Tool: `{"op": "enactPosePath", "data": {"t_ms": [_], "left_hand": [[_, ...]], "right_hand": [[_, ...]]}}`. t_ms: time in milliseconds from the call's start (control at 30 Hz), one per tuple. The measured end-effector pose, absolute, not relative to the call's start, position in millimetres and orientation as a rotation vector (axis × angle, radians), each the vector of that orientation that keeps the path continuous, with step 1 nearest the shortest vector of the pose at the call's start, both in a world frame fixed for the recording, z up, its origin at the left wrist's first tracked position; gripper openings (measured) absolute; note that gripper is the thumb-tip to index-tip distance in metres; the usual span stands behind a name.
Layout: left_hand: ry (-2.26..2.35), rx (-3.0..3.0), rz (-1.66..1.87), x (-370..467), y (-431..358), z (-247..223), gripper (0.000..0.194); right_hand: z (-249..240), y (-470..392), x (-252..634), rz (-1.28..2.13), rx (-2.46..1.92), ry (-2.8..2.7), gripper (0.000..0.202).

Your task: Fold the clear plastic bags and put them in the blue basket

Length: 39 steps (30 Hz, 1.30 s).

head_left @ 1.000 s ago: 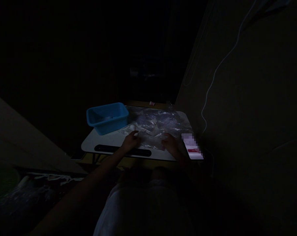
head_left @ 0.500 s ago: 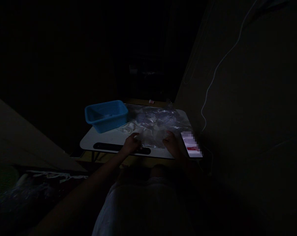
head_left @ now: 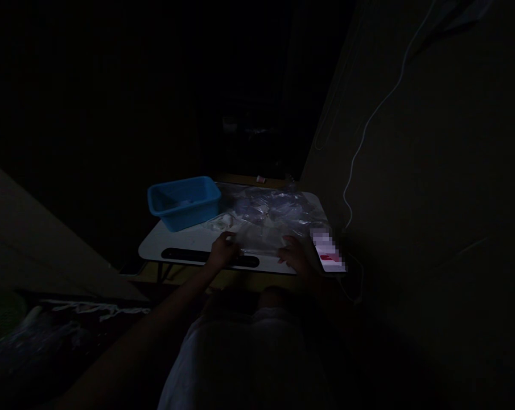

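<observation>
Blue tub [head_left: 184, 212] sits on white bench [head_left: 155, 246], left of and beyond clear plastic sheet [head_left: 259, 240]. Left hand [head_left: 222, 251] at sheet's left edge, grip state: can't tell, too dark. Sheet lies between hands, crumpled plastic [head_left: 283, 206] beyond it. Right hand [head_left: 293, 254] at its right edge, grip likewise unclear. Lit phone [head_left: 328, 251] right of sheet.

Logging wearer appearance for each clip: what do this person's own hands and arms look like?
Left hand and right hand are ungloved. The left forearm shows no sleeve or watch; the right forearm is mostly in shadow, its covering unclear.
</observation>
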<state>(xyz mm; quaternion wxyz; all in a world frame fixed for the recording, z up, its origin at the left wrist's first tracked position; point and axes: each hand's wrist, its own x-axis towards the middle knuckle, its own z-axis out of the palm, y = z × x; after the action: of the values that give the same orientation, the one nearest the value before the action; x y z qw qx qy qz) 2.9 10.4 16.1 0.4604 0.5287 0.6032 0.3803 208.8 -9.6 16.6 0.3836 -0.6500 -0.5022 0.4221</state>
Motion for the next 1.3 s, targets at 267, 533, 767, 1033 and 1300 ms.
{"op": "enactPosePath", "data": {"t_ms": [267, 533, 767, 1033, 1300], "left_hand": [[1.799, 1.827, 0.729, -19.3, 15.8, 16.3, 0.029], [1.997, 2.197, 0.494, -17.3, 2.8, 32.5, 0.029], [1.152, 2.866, 0.523, 33.6, -18.2, 14.9, 0.043], [1.573, 2.655, 0.326, 40.2, 18.2, 1.2, 0.055], [1.662, 2.685, 0.282, 28.9, 12.5, 1.3, 0.049]], "right_hand": [[14.3, -4.8, 203.0, 0.976, -1.654, -1.285, 0.039], [3.7, -2.5, 203.1, 0.898, -1.681, -1.387, 0.038], [-9.8, 2.4, 206.0, 0.758, -1.647, -1.470, 0.037], [-2.5, 1.0, 206.7, 0.791, -1.695, -1.504, 0.039], [0.7, -0.9, 210.5, 0.889, -1.682, -1.496, 0.039]]}}
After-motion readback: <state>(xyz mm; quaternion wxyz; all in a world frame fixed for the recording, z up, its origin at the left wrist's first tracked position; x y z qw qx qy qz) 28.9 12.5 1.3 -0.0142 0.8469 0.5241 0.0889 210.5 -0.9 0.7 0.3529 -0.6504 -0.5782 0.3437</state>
